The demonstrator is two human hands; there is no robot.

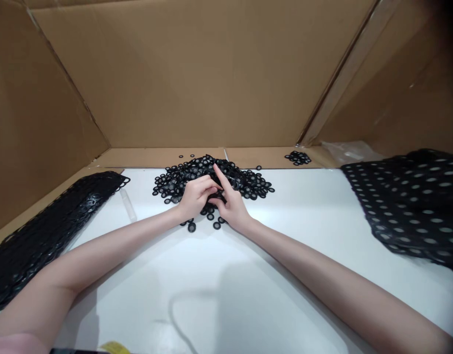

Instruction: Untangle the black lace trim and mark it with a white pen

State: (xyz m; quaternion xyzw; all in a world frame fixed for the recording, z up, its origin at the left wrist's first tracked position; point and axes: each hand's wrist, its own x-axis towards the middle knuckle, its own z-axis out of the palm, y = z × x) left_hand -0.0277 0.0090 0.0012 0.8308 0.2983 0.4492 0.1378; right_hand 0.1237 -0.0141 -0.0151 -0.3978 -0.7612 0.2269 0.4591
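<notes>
Half-curled, the left hand (195, 197) and right hand (233, 202) lie close together at six o'clock on the pile of black rings (187, 171), apparently for ready reach, though whether either grasps one I cannot tell.

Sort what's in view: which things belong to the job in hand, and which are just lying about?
Seemingly in the job:
heap of small, round black rings
left hand and right hand, at the heap

Apparently lying about, untouched:
smaller cluster of black rings, behind
black pale-dotted sheet, right
long black bundle, left
narrow translucent strip
crumpled clear plastic
</notes>
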